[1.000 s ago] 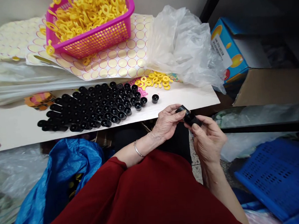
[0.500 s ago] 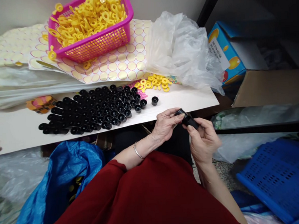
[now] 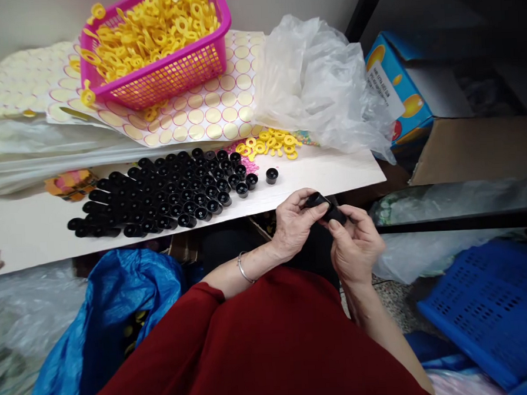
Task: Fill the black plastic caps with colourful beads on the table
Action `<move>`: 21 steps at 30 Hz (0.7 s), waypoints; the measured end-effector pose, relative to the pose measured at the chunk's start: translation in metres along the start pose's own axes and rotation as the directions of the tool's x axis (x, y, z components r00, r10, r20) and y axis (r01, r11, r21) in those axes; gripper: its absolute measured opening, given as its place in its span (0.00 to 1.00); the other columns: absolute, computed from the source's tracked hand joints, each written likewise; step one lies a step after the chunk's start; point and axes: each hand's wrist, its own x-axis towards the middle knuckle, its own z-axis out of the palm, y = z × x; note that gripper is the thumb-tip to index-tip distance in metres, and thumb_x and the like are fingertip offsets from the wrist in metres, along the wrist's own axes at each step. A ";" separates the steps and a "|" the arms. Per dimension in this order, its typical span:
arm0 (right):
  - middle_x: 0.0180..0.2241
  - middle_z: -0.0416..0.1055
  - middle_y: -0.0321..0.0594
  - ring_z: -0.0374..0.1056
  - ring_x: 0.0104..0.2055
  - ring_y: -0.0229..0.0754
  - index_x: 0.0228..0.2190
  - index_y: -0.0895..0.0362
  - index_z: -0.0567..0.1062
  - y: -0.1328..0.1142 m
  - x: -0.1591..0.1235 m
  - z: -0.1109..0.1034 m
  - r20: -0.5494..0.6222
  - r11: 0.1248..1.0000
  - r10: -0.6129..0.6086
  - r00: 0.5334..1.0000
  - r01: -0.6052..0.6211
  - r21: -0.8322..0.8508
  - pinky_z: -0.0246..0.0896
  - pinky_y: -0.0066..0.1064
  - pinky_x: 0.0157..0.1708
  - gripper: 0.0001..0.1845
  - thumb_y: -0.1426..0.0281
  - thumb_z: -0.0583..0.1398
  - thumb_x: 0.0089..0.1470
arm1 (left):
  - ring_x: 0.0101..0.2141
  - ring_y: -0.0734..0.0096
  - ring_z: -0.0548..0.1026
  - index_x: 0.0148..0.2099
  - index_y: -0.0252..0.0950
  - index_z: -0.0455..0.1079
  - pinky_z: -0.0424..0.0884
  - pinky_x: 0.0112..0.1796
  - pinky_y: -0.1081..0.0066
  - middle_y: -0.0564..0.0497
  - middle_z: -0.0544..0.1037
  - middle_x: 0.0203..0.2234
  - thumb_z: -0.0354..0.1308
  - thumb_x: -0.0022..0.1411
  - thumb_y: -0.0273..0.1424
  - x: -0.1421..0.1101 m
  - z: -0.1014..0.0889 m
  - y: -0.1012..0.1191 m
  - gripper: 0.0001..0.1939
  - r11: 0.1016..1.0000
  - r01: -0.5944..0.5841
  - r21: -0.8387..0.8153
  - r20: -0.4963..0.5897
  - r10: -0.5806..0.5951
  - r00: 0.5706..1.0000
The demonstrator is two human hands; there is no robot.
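Note:
My left hand (image 3: 294, 225) and my right hand (image 3: 354, 246) are closed together on a small black cap (image 3: 323, 206), held just below the front edge of the white table (image 3: 324, 171). The fingertips of both pinch it from either side. On the table to the left, several black caps (image 3: 166, 191) stand packed in rows, with one lone cap (image 3: 272, 175) set apart at their right. A little heap of yellow rings (image 3: 272, 144) lies behind that cap. A pink basket (image 3: 164, 76) full of yellow rings sits at the back.
Sheets of round stickers (image 3: 206, 115) lie under the basket. A crumpled clear plastic bag (image 3: 323, 82) fills the table's right end. A blue bag (image 3: 105, 306) hangs at my lower left, a blue crate (image 3: 494, 309) at lower right, and boxes (image 3: 399, 90) stand beyond.
Both hands have drifted slightly up and left with the cap, fingers working on it. The view has shifted a little; nothing on the table has moved.

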 end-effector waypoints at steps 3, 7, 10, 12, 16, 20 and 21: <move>0.42 0.70 0.39 0.69 0.46 0.41 0.42 0.51 0.77 -0.001 -0.003 -0.001 -0.014 0.999 -0.030 0.999 0.030 0.015 0.71 0.38 0.48 0.13 0.66 0.68 0.53 | 0.28 0.76 0.73 0.40 0.37 0.71 0.71 0.30 0.73 0.55 0.75 0.29 0.76 0.43 0.43 -0.005 0.002 -0.004 0.26 0.997 -0.047 0.069 -0.008 0.047 0.999; 0.43 0.70 0.39 0.68 0.47 0.42 0.42 0.49 0.79 -0.008 -0.009 -0.011 -0.026 0.988 -0.132 0.991 0.130 -0.085 0.74 0.36 0.43 0.14 0.69 0.68 0.52 | 0.25 0.78 0.73 0.40 0.38 0.66 0.71 0.29 0.74 0.57 0.74 0.27 0.76 0.45 0.44 0.002 -0.003 0.003 0.27 0.995 -0.050 0.081 -0.025 0.052 0.998; 0.44 0.69 0.39 0.68 0.47 0.41 0.41 0.48 0.80 -0.013 -0.015 -0.021 -0.048 0.998 -0.049 0.998 0.048 -0.029 0.75 0.35 0.40 0.14 0.69 0.69 0.51 | 0.25 0.79 0.74 0.39 0.38 0.65 0.71 0.31 0.75 0.58 0.74 0.27 0.77 0.43 0.42 0.009 -0.008 0.014 0.28 0.994 -0.071 0.083 -0.026 0.073 0.997; 0.44 0.70 0.38 0.70 0.44 0.40 0.41 0.47 0.80 -0.016 -0.018 -0.025 0.001 0.977 0.143 0.990 -0.141 0.158 0.77 0.37 0.41 0.13 0.66 0.69 0.51 | 0.26 0.79 0.75 0.39 0.37 0.67 0.72 0.32 0.75 0.57 0.75 0.28 0.77 0.43 0.41 0.010 -0.009 0.018 0.27 0.996 -0.040 0.074 0.039 0.037 0.999; 0.40 0.75 0.35 0.74 0.40 0.38 0.40 0.48 0.81 -0.019 -0.019 -0.028 0.081 0.873 0.311 0.947 -0.319 0.368 0.78 0.39 0.44 0.16 0.61 0.72 0.48 | 0.29 0.76 0.76 0.44 0.37 0.72 0.69 0.30 0.77 0.55 0.77 0.28 0.76 0.46 0.37 0.002 -0.009 0.017 0.25 0.989 0.145 0.002 0.182 -0.143 0.973; 0.39 0.76 0.35 0.74 0.38 0.36 0.39 0.48 0.81 -0.017 -0.017 -0.032 0.086 0.837 0.324 0.942 -0.328 0.438 0.77 0.30 0.37 0.16 0.61 0.73 0.46 | 0.31 0.75 0.77 0.42 0.33 0.75 0.71 0.32 0.77 0.50 0.80 0.30 0.74 0.50 0.32 -0.002 -0.010 0.008 0.19 0.920 0.381 -0.090 0.286 -0.342 0.895; 0.38 0.77 0.35 0.74 0.38 0.36 0.39 0.48 0.81 -0.016 -0.016 -0.033 0.095 0.822 0.343 0.934 -0.348 0.451 0.76 0.29 0.35 0.16 0.61 0.73 0.46 | 0.30 0.75 0.78 0.42 0.31 0.75 0.72 0.34 0.76 0.49 0.80 0.31 0.72 0.52 0.31 0.000 -0.011 0.006 0.16 0.894 0.433 -0.112 0.295 -0.386 0.874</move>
